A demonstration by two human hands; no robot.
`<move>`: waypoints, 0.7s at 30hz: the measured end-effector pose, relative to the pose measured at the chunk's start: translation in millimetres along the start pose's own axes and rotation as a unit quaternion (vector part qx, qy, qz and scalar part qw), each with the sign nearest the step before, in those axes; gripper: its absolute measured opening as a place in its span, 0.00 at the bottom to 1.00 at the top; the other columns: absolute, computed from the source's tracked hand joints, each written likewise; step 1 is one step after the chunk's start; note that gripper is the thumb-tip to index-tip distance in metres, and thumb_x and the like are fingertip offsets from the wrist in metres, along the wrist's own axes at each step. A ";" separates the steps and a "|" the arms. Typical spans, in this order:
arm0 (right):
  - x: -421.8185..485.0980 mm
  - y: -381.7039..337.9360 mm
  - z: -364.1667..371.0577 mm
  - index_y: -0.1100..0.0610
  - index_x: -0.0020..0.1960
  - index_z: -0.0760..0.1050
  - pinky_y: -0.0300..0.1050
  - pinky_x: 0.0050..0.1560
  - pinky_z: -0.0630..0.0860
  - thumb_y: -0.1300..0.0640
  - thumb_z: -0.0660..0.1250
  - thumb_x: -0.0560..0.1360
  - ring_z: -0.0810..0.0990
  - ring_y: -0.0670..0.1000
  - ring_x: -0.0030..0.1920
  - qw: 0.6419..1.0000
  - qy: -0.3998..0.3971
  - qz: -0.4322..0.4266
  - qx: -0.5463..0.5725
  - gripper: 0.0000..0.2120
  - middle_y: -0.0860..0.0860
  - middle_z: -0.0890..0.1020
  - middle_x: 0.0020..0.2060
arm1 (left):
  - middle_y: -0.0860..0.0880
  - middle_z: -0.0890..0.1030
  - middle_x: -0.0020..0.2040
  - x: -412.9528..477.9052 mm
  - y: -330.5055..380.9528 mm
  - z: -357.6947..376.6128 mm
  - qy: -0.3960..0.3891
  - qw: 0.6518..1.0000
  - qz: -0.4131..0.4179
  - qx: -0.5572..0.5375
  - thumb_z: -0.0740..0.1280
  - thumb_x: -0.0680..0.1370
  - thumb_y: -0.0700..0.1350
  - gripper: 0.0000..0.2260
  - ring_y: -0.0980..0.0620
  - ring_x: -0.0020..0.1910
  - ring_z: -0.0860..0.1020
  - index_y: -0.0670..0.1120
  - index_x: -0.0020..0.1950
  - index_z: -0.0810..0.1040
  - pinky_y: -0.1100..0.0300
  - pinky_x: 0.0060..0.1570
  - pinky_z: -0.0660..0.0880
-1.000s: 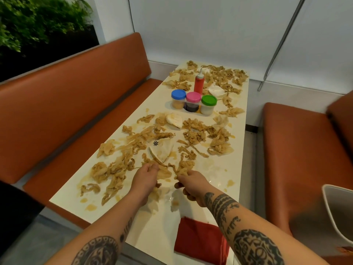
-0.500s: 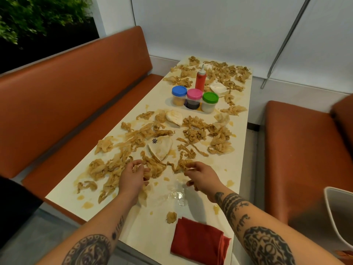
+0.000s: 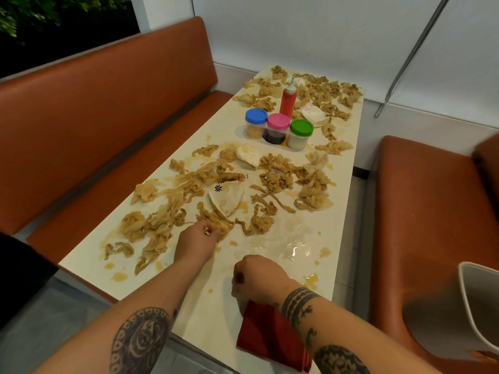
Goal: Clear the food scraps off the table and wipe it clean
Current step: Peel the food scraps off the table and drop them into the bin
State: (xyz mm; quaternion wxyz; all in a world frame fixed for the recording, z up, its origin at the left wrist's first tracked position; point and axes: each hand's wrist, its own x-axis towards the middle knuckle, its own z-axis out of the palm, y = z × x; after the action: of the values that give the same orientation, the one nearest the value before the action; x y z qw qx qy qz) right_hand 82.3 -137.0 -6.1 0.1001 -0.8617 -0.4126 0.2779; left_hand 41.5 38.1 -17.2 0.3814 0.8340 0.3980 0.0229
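We see the food scraps (image 3: 275,176), tan shredded strips and crumpled sheets, strewn over most of the long cream table (image 3: 216,314), from the far end by the wall down to the near left part. Two thicker heaps lie in the middle, and brownish sauce puddles (image 3: 324,252) and wet smears mark the near right part.

A pale folded flatbread (image 3: 226,198) with a small black flower mark sits among the strips at the centre. The left hand (image 3: 195,244) rests at the near edge of that heap, its fingers curled into a bunch of strips and gripping them. The right hand (image 3: 259,276) lies closer to us, knuckles up and fingers tucked under; we cannot tell whether it holds anything. Its wrist is over the far corner of a folded red cloth (image 3: 270,336) that lies at the near table edge.

Farther along stand three jars in a clear holder, with a blue lid (image 3: 256,116), a pink lid (image 3: 278,121) and a green lid (image 3: 301,127), and a red squeeze bottle (image 3: 288,99) just behind them.

Orange-brown benches flank the table, the left bench (image 3: 108,103) and the right bench (image 3: 418,198). A white bin (image 3: 478,306) is on the right bench, near us
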 end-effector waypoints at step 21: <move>40.6 29.4 -51.6 0.49 0.68 0.76 0.47 0.51 0.77 0.51 0.65 0.80 0.80 0.55 0.56 0.983 0.141 0.090 0.078 0.16 0.53 0.81 0.58 | 0.49 0.81 0.48 -6.1 11.5 -30.1 0.000 0.910 -0.028 -0.413 0.70 0.81 0.48 0.05 0.51 0.37 0.79 0.48 0.53 0.79 0.59 0.30 0.69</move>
State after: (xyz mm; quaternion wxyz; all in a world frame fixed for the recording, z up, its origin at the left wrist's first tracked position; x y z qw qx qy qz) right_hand 151.1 -121.7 8.6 0.1989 -0.9155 -0.2918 0.1930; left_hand 34.5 48.1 13.2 0.6925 0.5906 0.3757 0.1746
